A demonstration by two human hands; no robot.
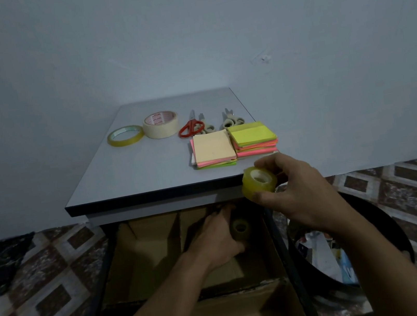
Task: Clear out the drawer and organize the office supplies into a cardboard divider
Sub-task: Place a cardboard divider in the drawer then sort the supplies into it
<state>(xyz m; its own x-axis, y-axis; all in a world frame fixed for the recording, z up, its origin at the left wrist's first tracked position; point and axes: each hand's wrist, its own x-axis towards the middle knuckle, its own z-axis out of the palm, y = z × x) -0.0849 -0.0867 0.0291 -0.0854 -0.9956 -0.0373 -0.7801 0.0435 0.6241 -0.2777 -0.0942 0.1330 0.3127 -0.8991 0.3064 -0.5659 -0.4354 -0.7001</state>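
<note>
Here, right hand (297, 193): raised at the grey surface's (133, 175) front right corner, thumb and fingers pinching a small yellowish clear tape roll (259, 183).
Left hand (214, 238): arm stretched down into the open drawer (279, 242), in the far right compartment of the brown cardboard divider (146, 255), against a second small tape roll (240, 228); grip unclear in the dimness.

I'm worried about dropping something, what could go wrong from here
The right hand holds the small tape roll in the air just off the table; a slip could send it to the floor or the black bin. The sticky note stacks lie near that corner, so the hand might nudge them off. The drawer is dim, so the left hand could fumble the second roll.
</note>
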